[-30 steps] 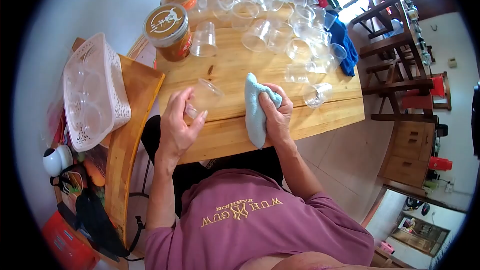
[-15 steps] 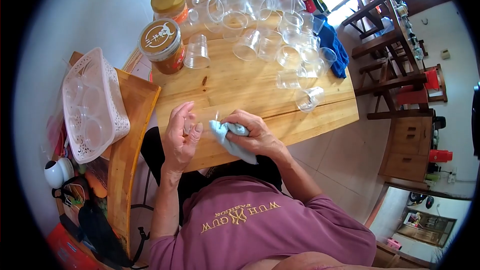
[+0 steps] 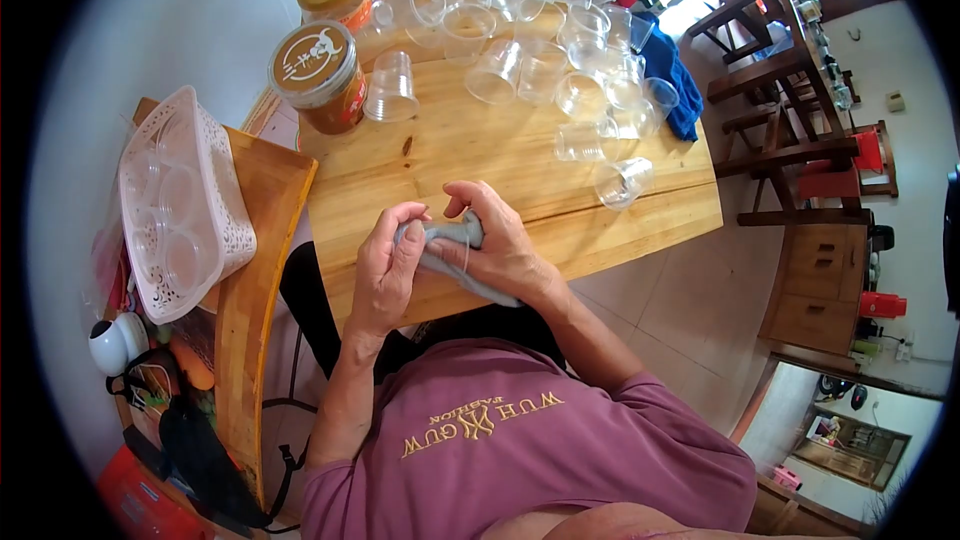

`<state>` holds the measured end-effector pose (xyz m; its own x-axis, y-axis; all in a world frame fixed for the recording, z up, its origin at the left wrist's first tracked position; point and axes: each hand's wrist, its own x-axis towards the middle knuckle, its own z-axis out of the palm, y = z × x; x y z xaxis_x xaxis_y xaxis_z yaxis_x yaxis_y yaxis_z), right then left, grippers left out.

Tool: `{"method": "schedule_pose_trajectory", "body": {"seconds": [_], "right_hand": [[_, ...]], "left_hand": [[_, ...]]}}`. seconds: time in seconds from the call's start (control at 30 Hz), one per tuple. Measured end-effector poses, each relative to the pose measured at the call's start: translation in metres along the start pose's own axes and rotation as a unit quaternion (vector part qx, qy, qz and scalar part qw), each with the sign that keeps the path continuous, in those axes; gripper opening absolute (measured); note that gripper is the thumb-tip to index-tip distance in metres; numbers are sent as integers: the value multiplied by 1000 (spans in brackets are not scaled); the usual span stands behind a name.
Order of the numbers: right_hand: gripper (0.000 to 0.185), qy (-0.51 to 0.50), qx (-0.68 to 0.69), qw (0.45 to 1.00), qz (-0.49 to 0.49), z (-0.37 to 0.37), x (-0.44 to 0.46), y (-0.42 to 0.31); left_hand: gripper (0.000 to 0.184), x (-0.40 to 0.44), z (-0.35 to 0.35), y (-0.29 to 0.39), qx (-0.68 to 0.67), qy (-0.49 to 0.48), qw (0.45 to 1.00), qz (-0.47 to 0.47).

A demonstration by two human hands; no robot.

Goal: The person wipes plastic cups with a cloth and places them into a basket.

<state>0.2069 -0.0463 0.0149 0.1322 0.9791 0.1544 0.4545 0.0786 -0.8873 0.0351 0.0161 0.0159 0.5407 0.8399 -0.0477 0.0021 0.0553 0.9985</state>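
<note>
Near the table's front edge, my left hand (image 3: pixel 382 270) is curled around a clear plastic cup (image 3: pixel 436 236), which is hard to make out between the fingers. My right hand (image 3: pixel 500 245) grips a pale blue-grey cloth (image 3: pixel 484 288). Part of the cloth sits inside the cup, and its loose end hangs down toward my lap. Thumb and fingers of the right hand press at the cup's mouth. Farther back, several clear plastic cups (image 3: pixel 493 75) stand or lie on their sides on the wooden table (image 3: pixel 450 155).
Brown-filled jars (image 3: pixel 318 75) with lids stand at the table's back left. A blue cloth (image 3: pixel 672 80) lies at its right edge. To my left, a white plastic basket (image 3: pixel 235 225) holding clear cups rests on a wooden surface (image 3: pixel 262 310). Dark wooden furniture (image 3: pixel 780 155) stands at the right.
My hands have come together, and the cloth in my right hand has gone into the cup held by my left. Both hands are slightly higher over the table.
</note>
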Motion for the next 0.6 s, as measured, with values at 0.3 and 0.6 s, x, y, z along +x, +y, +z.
{"method": "schedule_pose_trajectory", "body": {"seconds": [0.3,0.6], "right_hand": [[34,39,-62,995,-72,-27,3,-4],[42,141,49,988,-28,-52,-4,-13]], "left_hand": [[27,-2,-7,-4,-36,-54,993,-97],[31,-3,-2,-4,-79,-12,993,-82]]}}
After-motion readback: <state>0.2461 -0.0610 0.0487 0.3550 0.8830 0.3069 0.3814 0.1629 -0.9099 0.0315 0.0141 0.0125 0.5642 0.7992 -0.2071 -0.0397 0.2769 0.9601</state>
